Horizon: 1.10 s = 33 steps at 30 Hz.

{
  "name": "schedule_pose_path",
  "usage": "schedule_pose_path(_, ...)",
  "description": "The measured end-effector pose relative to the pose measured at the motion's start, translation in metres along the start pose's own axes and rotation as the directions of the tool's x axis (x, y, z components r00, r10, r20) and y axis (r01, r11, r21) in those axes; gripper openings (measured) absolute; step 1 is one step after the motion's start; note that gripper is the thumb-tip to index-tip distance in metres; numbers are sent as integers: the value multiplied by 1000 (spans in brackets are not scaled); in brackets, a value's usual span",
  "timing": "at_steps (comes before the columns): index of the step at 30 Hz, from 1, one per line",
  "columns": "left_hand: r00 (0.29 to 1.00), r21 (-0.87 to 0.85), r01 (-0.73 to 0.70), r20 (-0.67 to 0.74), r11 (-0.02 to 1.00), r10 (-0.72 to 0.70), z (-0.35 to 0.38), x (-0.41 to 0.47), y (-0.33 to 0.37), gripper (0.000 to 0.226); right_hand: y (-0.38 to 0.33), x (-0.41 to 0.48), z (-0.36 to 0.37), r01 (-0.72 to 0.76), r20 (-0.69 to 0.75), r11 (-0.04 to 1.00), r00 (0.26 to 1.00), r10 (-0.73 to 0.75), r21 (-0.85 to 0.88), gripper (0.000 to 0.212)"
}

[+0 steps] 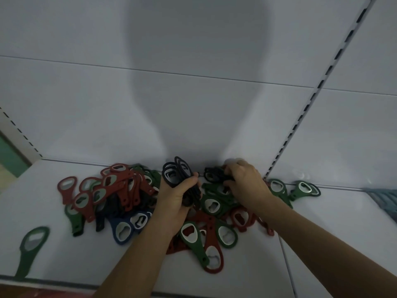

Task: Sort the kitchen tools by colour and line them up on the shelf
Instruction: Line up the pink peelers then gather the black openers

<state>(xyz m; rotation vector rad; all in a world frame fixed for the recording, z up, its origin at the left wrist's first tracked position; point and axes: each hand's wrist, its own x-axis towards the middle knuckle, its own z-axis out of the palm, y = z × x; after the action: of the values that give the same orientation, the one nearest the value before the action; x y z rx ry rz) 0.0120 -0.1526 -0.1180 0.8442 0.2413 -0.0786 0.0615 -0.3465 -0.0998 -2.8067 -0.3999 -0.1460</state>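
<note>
- Near left: one green opener (30,250) lay alone by the front edge of the shelf (247,282), well apart from the rest.
- Middle: a pile (133,211) of red, green, blue and black openers lay overlapping and mixed. No colour rows had been laid out.
- Left hand (174,198) was over the pile's middle, fingers and thumb clenched round a black bundle (175,175) of several openers, heads up and fanned.
- Right hand (245,181) was farther right, fingers curled down on a black opener (211,175) at the pile's far edge. It looked like a grasp, though the fingertips were hidden.
- Far: white back panel (193,104), with a slotted upright (311,100) on its right.
- Risk: the bundle looked full and splayed, so adding one more could let one slip back into the pile.
- Risk: pulling the black opener free could snag its neighbours and scatter them.
- Risk: in the dim light, black and dark blue could get mixed.
- Writing: none readable, and no brand or label was seen.
</note>
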Motion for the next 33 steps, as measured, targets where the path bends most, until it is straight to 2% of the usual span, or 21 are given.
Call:
schedule_pose_path(4,1000,-23,8,25,1000,-8,3,-1,-4,54,8,-2,-7,-164,-38,940,982,183,298,12)
schedule_pose_path(7,1000,-34,17,-3,999,-17,6,3,-10,50,17,-2,-8,-267,55,821,959,277,505,5)
schedule_pose_path(8,1000,-35,18,-17,999,-19,7,4,-12,50,20,-4,-9,-286,100,740,953,286,609,5)
schedule_pose_path(11,998,-19,27,-47,999,-28,9,9,-17,52,17,-12,-17,-352,257,353,922,289,867,9)
schedule_pose_path(15,995,-16,38,-89,999,-39,14,12,-24,57,10,-15,-19,-343,307,89,910,280,935,23)
schedule_pose_path(17,997,-93,24,-72,995,-31,16,10,-24,74,7,-15,-19,-318,332,-94,901,279,943,27)
schedule_pose_path(18,999,-117,11,-48,993,-17,17,9,-23,86,4,-16,-19,-321,347,-139,902,258,937,23)
schedule_pose_path(19,1000,-115,-1,-11,993,0,18,8,-23,97,-3,-19,-20,-344,360,-109,903,234,933,16)
schedule_pose_path(20,1000,-92,-18,11,996,19,20,7,-24,102,-11,-23,-20,-384,375,1,903,209,924,13)
schedule_pose_path(22,996,-23,-75,-44,997,74,25,4,-23,94,-27,-30,-17,-391,357,354,920,160,849,23)
schedule_pose_path(23,990,13,-102,-101,995,103,24,4,-21,85,-33,-32,-16,-341,320,508,938,131,791,27)
schedule_pose_path(24,982,43,-120,-138,992,125,23,4,-18,77,-39,-32,-17,-277,278,600,956,94,750,27)
schedule_pose_path(26,978,54,-129,-157,990,136,16,4,-7,64,-42,-25,-20,-201,196,657,977,82,726,18)
schedule_pose_path(28,975,41,-121,-184,992,127,4,4,11,39,-39,-13,-17,-170,91,760,985,146,627,12)
schedule_pose_path(29,975,54,-115,-186,992,124,-2,3,22,27,-38,-7,-12,-140,48,848,990,134,512,12)
schedule_pose_path(31,982,123,-97,-153,988,116,-13,3,39,21,-40,2,3,-42,85,967,996,21,252,21)
schedule_pose_path(33,987,183,-74,-124,980,98,-20,0,49,24,-44,9,21,58,158,998,986,-60,14,33)
